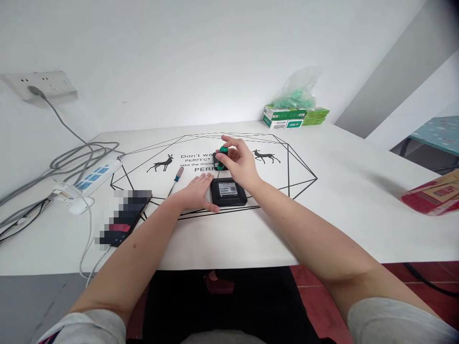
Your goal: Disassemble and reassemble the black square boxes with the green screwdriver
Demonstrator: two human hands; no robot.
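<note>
I think this is the turning step: the right hand [243, 163] pinches the green screwdriver [224, 150], pointing down at the back left of the black box [228, 191]. The left hand [196, 192] lies flat beside it, thumb out. Turning calls for a still box. The surface [337, 205] has room rightward, up to the red packet [432, 197]; its front edge is well apart from the box.

The right hand [241, 162] grips a green-and-black screwdriver [224, 149] by its handle, shaft directed down toward the far left corner of a black rectangular device [241, 197] bearing a white label [228, 189]. The left hand [195, 192] lies palm down on the white desk [340, 191] at the device's left edge. A second screwdriver [180, 173] lies just left of this hand. A phone [132, 210] and power strip [95, 177] are located farther left. Green-and-white boxes [285, 116] stand by the wall [172, 62].
</note>
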